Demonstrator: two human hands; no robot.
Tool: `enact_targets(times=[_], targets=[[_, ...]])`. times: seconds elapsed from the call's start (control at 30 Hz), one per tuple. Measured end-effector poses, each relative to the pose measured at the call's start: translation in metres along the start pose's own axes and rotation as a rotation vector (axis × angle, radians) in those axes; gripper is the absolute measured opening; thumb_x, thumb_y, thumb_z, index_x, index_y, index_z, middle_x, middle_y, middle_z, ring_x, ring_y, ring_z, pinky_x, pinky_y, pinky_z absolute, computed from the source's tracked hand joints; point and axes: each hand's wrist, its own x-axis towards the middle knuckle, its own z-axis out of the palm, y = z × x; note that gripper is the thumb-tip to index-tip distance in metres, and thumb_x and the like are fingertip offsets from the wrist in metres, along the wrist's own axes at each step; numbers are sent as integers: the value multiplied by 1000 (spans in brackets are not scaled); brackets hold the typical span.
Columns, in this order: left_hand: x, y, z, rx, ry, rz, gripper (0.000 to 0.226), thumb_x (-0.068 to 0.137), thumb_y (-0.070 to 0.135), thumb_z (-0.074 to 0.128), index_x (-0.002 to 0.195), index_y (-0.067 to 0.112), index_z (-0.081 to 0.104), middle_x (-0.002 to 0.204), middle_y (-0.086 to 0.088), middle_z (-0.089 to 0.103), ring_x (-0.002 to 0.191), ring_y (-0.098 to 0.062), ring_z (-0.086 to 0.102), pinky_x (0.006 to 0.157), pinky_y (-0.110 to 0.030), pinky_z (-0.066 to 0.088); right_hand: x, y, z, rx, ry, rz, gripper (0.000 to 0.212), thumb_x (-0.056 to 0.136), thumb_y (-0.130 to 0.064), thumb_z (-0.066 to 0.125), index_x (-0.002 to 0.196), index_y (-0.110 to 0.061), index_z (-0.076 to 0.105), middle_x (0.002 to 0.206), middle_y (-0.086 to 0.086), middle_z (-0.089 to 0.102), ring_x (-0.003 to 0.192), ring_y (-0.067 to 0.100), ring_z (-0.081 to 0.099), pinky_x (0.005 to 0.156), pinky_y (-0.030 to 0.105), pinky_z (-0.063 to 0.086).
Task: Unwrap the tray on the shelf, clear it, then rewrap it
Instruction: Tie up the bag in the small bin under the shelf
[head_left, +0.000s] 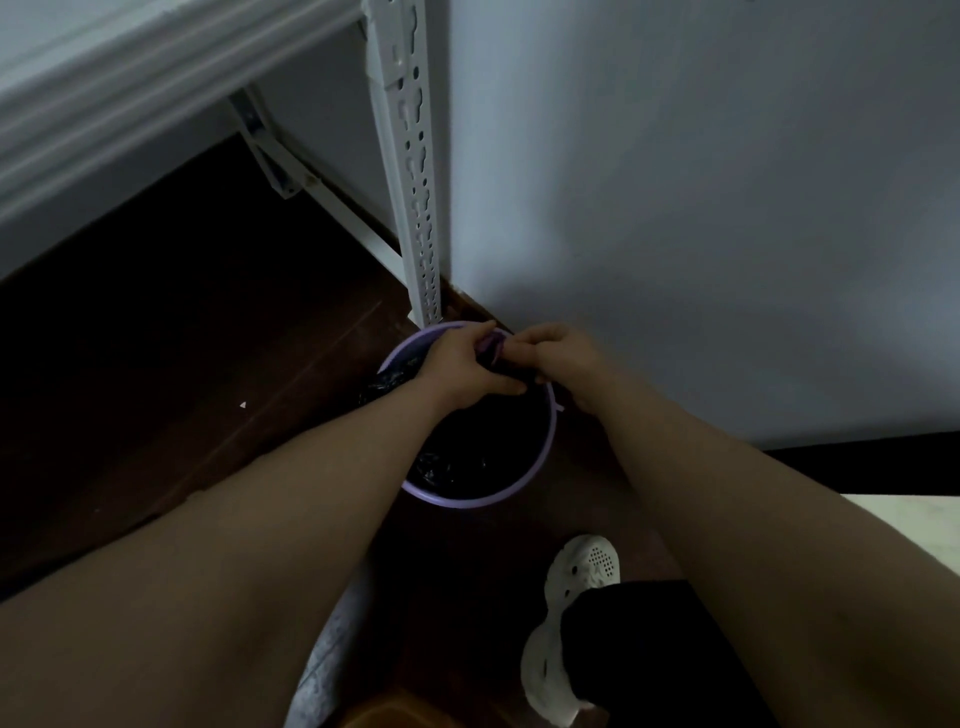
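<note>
At the upper left, the pale front edge of the shelf (130, 88) runs slantwise across the corner, blurred. A white metal brace (270, 156) shows under it. The tray does not show from this angle. Below lies a dark wooden floor (156, 364) with a tiny white speck (242, 405) on it.

The shelf's white slotted post (410, 182) stands upright against the corner, its foot just behind a round purple bin (467, 501). The bin stands on the floor and is lined with a crinkled black bag (457, 462).

Both bare forearms reach forward over the bin, and the hands meet above its far rim. The left hand (462, 369) has its fingers curled round a small bundle (491, 348), part purple and part dark. The light is too dim to tell what it is; it may be the bag's edge gathered up. The right hand (566, 358) touches the left, its fingertips pinching the same bundle from the other side.

A plain grey-white wall (701, 208) fills the right, with a dark strip along its base. Near the bottom, right of the bin, is a white perforated clog (571, 623) with a black trouser leg (649, 665) over its heel. Grey cloth (332, 649) shows between the forearms, left of the clog. A pale flat surface (909, 525) cuts in at the right edge.
</note>
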Motion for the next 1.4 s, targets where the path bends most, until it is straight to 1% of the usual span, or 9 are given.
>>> enact_targets(times=[0.17, 0.43, 0.6, 0.7, 0.9, 1.0, 1.17, 1.3, 1.4], targets=[[1, -7, -2, 338, 45, -4, 55, 78, 18, 73, 129, 16, 54, 127, -6, 59, 116, -26, 55, 99, -41, 46, 0, -6, -11, 453, 28, 165, 32, 92, -8, 40, 65, -9, 57, 55, 2, 62, 64, 16, 53, 71, 27, 46], [-10, -11, -6, 705, -106, -59, 44, 82, 9, 61, 125, 19, 55, 124, -5, 59, 113, -28, 55, 89, -43, 51, 0, -22, -28, 1020, 241, 128, 28, 88, -6, 39, 61, -9, 47, 43, 2, 44, 47, 17, 39, 53, 24, 46], [-9, 0, -2, 353, -42, 45, 84, 72, 25, 78, 145, 27, 36, 143, 0, 47, 129, -22, 47, 104, -39, 43, -5, -16, -30, 996, 187, 108, 24, 93, -12, 45, 71, -10, 56, 69, 2, 56, 67, 16, 53, 68, 32, 50], [-8, 18, 9, 122, 25, 72, 100, 61, 39, 85, 146, 23, 34, 143, 0, 48, 129, -19, 47, 108, -39, 40, -6, -17, -31, 997, 35, 88, 52, 98, -15, 39, 55, -9, 68, 68, 4, 69, 69, 17, 66, 78, 38, 49], [-7, 32, 12, -57, 201, 59, 7, 86, 18, 67, 86, 11, 66, 88, -12, 71, 85, -25, 66, 83, -35, 52, -10, -33, -25, 1009, -27, 59, 22, 89, -11, 54, 70, -10, 66, 60, 1, 62, 63, 15, 63, 68, 27, 56], [-8, 32, -1, -152, 220, 1, 30, 93, 18, 57, 64, 14, 64, 63, 2, 64, 56, -7, 55, 65, -23, 47, -9, -24, -23, 797, 28, 37, 22, 90, -1, 45, 83, -13, 62, 76, -1, 62, 78, 13, 58, 73, 21, 47], [-11, 39, -15, -271, 236, -16, 35, 95, 31, 54, 68, 13, 66, 42, 7, 59, 33, 6, 47, 47, -13, 40, -13, -5, 23, 466, -208, -31, 74, 74, 32, 34, 135, -6, 49, 116, 2, 62, 111, 15, 56, 90, 26, 49], [-14, 34, -25, -380, 243, -13, 37, 94, 34, 55, 65, 13, 66, 41, 8, 60, 47, -8, 59, 59, -20, 55, -11, -1, 30, 379, -109, -49, 41, 84, 14, 56, 125, 5, 57, 74, -7, 72, 72, 5, 67, 76, 14, 53], [-18, 32, -41, -43, 332, -71, 48, 95, 44, 48, 88, 0, 67, 61, -6, 65, 57, -21, 64, 58, -24, 49, -12, 3, 27, 371, 7, -49, 25, 91, 4, 54, 114, 11, 61, 58, -5, 66, 54, 3, 60, 54, 6, 48]])
